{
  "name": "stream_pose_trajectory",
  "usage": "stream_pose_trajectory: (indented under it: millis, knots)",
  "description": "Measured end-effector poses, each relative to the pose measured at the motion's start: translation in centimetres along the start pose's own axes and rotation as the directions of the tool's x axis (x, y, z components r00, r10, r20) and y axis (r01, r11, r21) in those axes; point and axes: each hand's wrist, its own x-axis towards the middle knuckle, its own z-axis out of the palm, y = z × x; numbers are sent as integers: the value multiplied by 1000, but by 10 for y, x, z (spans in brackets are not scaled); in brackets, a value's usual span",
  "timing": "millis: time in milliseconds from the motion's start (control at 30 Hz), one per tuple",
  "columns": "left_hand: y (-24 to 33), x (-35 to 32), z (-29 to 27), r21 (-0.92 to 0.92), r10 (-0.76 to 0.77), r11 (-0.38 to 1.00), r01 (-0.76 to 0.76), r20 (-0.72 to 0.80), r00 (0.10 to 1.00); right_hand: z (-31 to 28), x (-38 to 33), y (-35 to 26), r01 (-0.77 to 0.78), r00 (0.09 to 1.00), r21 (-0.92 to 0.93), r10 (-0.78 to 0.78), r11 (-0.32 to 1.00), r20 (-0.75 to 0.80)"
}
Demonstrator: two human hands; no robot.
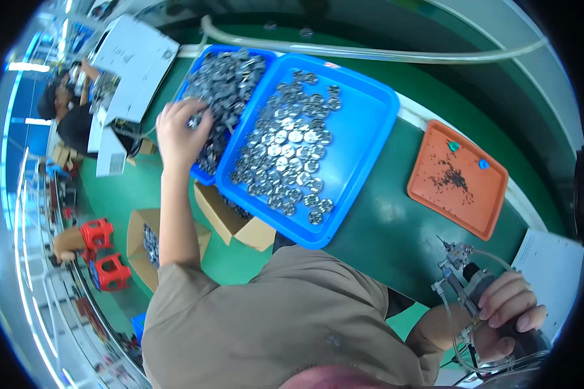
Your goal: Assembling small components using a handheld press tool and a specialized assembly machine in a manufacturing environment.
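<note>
My left hand [180,133] is at the left rim of a blue tray [264,57] heaped with small dark grey parts [227,84]. Thumb and fingers pinch a small shiny metal piece [194,121]. To the right of that heap, a larger blue tray [360,123] carries many round silver metal parts [285,149], spread mostly over its left half. On the far right, my right hand [512,305] has its fingers wrapped round the dark body of a metal tool [457,285] with clear hoses and a thin tip. The underside of that grip is hidden.
An orange tray [428,188] holds tiny dark bits and two small coloured pieces. A clear tube [370,50] runs along the bench's back. Cardboard boxes [139,240] stand below at left, near red stools [110,272]. Another person [71,117] sits farther left, beside a white box [133,65].
</note>
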Motion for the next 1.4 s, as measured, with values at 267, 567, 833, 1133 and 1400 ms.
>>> stream_pose_trajectory:
  millis: [267, 567, 833, 1133, 1400]
  knots:
    - [22, 57, 54, -288, 198, 926, -245, -183, 963, -10, 8, 6, 17, 996, 9, -17, 1000, 86]
    - [71, 185, 194, -321, 276, 937, -140, 431, 859, -9, 12, 4, 13, 993, 11, -14, 1000, 115]
    - [59, 174, 223, -433, 336, 883, -179, 319, 886, -13, 18, 4, -58, 980, 22, 53, 998, 191]
    - [267, 11, 34, -777, 787, 430, -459, 74, 613, -26, 21, -14, -215, 938, 48, 193, 976, 287]
    - [297, -30, 58, -887, 771, 336, -318, 64, 634, -16, 20, -10, -249, 934, 96, 213, 964, 286]
